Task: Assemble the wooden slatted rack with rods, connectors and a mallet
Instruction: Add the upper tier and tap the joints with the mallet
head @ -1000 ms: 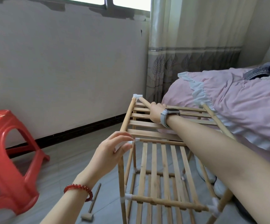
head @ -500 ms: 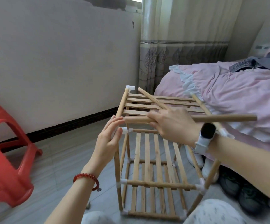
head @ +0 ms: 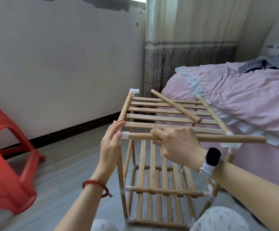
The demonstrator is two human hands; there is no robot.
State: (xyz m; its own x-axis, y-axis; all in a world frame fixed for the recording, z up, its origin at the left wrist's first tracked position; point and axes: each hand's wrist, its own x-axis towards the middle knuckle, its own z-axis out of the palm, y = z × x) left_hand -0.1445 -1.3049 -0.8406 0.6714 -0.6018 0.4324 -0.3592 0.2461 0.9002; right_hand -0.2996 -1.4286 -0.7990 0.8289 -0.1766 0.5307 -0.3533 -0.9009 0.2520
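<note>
The wooden slatted rack stands on the floor in front of me, with three slatted shelves and white plastic connectors at its corners. My right hand grips a wooden rod held level across the rack's near top edge, its left end in the white corner connector. My left hand rests against that corner with straight fingers touching the connector and the post. A second loose rod lies diagonally on the top shelf. Another white connector caps the far left corner.
A red plastic stool stands on the grey floor at the left. A bed with a pink cover runs along the right, touching the rack. The wall and a curtain are behind. My knees are at the bottom edge.
My right hand has brought the rod down from above the top shelf to the near top edge, and its left end now sits at the corner connector. The left hand stays at that corner.
</note>
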